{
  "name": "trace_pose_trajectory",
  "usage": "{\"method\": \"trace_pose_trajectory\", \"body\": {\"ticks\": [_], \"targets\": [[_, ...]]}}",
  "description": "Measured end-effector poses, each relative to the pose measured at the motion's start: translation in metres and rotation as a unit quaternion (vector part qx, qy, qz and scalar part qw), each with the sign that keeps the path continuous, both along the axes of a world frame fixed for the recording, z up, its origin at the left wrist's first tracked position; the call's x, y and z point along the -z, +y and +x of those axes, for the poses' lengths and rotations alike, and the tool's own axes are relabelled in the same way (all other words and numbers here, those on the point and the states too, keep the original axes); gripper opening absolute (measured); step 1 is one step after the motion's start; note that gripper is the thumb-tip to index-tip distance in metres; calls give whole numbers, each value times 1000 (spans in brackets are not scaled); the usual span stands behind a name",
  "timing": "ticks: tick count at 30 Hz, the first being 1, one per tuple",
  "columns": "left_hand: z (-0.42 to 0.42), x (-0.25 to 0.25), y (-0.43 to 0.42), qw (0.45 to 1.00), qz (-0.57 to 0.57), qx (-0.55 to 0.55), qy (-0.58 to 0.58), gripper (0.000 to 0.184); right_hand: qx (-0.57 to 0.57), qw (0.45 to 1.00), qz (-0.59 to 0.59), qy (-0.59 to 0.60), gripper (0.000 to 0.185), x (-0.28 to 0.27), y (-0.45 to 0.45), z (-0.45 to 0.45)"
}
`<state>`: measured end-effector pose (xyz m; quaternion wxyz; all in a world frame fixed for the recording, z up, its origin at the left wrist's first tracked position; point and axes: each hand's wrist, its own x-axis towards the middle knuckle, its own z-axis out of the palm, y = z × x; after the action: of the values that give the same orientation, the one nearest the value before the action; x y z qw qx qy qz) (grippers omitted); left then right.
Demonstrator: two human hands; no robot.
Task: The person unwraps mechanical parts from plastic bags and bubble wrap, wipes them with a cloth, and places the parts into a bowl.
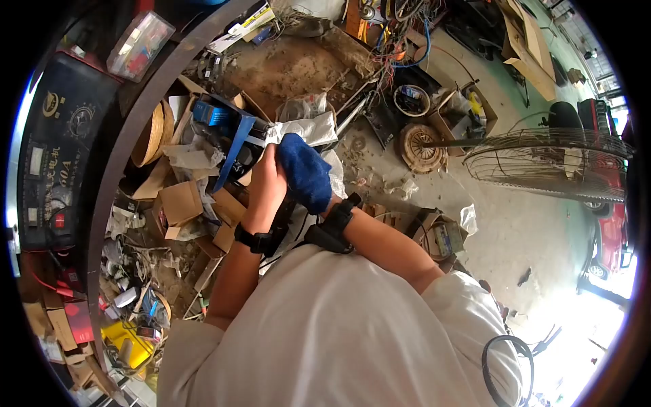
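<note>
A dark blue cloth is bunched at the centre of the head view, covering most of my right hand, whose fingers are hidden beneath it. My left hand is closed against the cloth's left side, its fingers partly out of sight behind it. Just beyond both hands lies a silvery-white sheet. A blue flat strip stands slanted to the left of my left hand. Black bands are on both wrists.
Cardboard boxes and scraps crowd the left. A round rusty disc, a bucket and a wire fan cage are at the right. A black charger case is far left; tangled cables hang above.
</note>
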<state>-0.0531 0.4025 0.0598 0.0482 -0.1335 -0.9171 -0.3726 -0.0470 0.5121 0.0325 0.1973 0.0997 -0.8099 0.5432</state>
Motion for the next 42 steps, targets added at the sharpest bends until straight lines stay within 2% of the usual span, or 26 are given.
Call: {"method": "trace_pose_trajectory", "body": {"ticks": [1, 2, 5, 7, 8, 10, 12, 14, 17, 19, 21, 22, 23, 25, 26, 27, 29, 30, 33, 35, 36, 38, 39, 41, 42], "targets": [[1, -12, 3, 1000, 9, -13, -23, 23, 36, 999, 26, -9, 17, -11, 0, 6], [2, -18, 4, 998, 17, -27, -46, 21, 43, 986, -123, -106, 16, -37, 1, 10], [0, -9, -1, 995, 95, -10, -27, 16, -62, 969, -93, -218, 25, -42, 19, 4], [0, -4, -3, 985, 152, -44, -62, 16, -28, 999, -15, -5, 18, -12, 15, -1], [1, -4, -4, 977, 177, -61, -97, 16, -11, 994, 25, 101, 14, -5, 14, -2], [3, -7, -5, 958, 231, -92, -142, 18, -109, 991, -42, 69, 14, 1, 19, -2], [3, -12, -7, 957, 226, -91, -160, 19, -152, 985, -81, 20, 13, -2, 23, -2], [3, -16, -7, 957, 223, -92, -163, 19, -144, 984, -94, -45, 11, -22, 24, -4], [3, -20, -3, 966, 214, -84, -115, 19, -113, 974, -38, -194, 14, -35, 26, -7], [2, -21, -1, 978, 194, -62, -40, 20, -93, 983, 61, -145, 17, -33, 28, -3], [-1, -19, -5, 975, 197, -100, -12, 21, -115, 987, 65, -96, 22, -29, 33, -3], [-4, -19, -12, 964, 222, -127, -79, 21, -146, 986, 20, -72, 26, -25, 39, -4], [-9, -20, -17, 969, 211, -126, -42, 21, -177, 983, -25, -50, 31, -20, 42, -6], [-14, -26, -24, 953, 253, -145, -78, 20, -167, 982, 49, 77, 29, -7, 39, -10], [-20, -21, -28, 962, 242, -123, -30, 20, -159, 973, 85, 141, 28, -4, 37, -12], [-20, -23, -29, 958, 253, -126, -46, 20, -164, 979, 100, 69, 27, -2, 37, -9], [-18, -34, -29, 949, 274, -132, -79, 20, -173, 973, 131, -75, 26, -43, 38, -2], [-18, -38, -30, 943, 289, -131, -104, 19, -139, 981, 108, -77, 25, -51, 39, -3], [-11, -42, -25, 940, 291, -125, -128, 19, -47, 996, 80, -17, 19, -24, 41, -15], [-10, -40, -20, 939, 299, -135, -103, 21, -88, 991, -19, -100, 12, 2, 36, -13], [-10, -40, -16, 939, 304, -133, -95, 21, -124, 989, 61, -54, 10, 61, 23, -31], [-19, -22, -13, 953, 290, -85, -36, 21, -124, 954, 271, -6, 8, 61, 17, -30], [-23, -13, -11, 976, 209, -59, 27, 21, -87, 914, 396, -4, 9, -3, 20, -11], [-20, -19, 5, 995, 80, -30, 60, 19, -106, 971, 195, -85, 12, -14, 15, -4], [-18, -16, 11, 997, 31, 12, 70, 17, -151, 964, -148, -159, 14, 32, 4, -9]]}}
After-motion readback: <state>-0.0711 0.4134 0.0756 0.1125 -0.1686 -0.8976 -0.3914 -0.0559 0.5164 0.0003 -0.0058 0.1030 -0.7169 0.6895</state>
